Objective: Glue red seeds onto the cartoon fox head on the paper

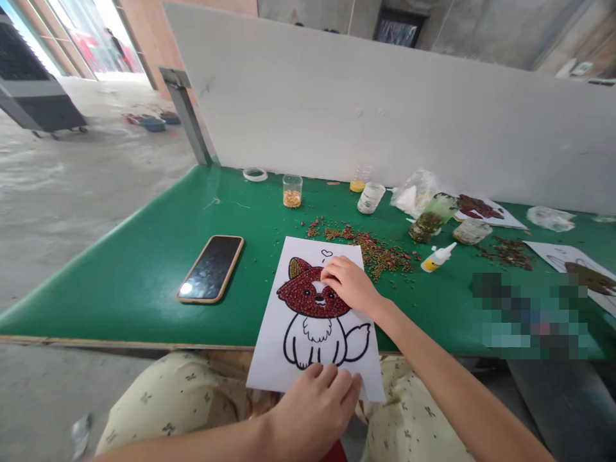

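A white sheet [269,346] with a drawn fox lies at the table's front edge, its lower end overhanging. Dark red beads or seeds fill most of the fox's head [303,290], and green ones fill its left ear; the body and tail are bare outline. My right hand [350,281] rests over the upper right of the head, fingers bent together at the forehead; anything between the fingertips is hidden. My left hand [320,401] lies at the sheet's lower edge with fingers curled together, and its grip is hard to make out.
Loose green and red seeds [380,255] lie behind the sheet. A phone [210,269] is to the left, a glue bottle [437,257] to the right. Cups, including one with yellow kernels [292,192], stand near the white board [337,109]. Another drawing [553,256] lies far right.
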Demonstrator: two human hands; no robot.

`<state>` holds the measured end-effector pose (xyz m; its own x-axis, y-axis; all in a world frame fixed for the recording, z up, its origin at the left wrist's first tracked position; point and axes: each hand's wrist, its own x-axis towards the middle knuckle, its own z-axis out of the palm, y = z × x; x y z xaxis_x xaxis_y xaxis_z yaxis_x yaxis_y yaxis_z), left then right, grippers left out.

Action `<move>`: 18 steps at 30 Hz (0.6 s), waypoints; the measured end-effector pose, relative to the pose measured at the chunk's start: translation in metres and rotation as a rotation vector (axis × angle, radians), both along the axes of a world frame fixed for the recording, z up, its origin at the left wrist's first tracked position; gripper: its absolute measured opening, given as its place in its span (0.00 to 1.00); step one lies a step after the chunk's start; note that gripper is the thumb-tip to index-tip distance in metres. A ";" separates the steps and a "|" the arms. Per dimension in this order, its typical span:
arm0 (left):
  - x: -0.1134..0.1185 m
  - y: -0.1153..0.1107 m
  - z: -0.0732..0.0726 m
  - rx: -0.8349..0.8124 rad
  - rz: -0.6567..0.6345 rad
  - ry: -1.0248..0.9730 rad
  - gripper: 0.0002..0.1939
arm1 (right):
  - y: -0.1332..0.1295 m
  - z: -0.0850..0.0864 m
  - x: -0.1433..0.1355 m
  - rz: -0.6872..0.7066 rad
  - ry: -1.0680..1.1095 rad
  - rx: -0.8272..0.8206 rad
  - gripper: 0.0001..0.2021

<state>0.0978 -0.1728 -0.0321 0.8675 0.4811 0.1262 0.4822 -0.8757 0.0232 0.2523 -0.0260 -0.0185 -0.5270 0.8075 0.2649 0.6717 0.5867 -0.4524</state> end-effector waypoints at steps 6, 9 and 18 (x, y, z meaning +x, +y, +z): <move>0.000 -0.001 -0.001 -0.003 0.003 -0.009 0.19 | 0.000 -0.002 0.004 -0.015 0.009 0.002 0.06; 0.001 -0.001 -0.001 -0.002 0.005 0.005 0.20 | 0.000 0.001 0.006 -0.020 0.024 0.000 0.06; 0.002 -0.001 0.000 -0.011 0.014 0.037 0.19 | -0.001 0.002 -0.003 -0.006 -0.074 0.023 0.07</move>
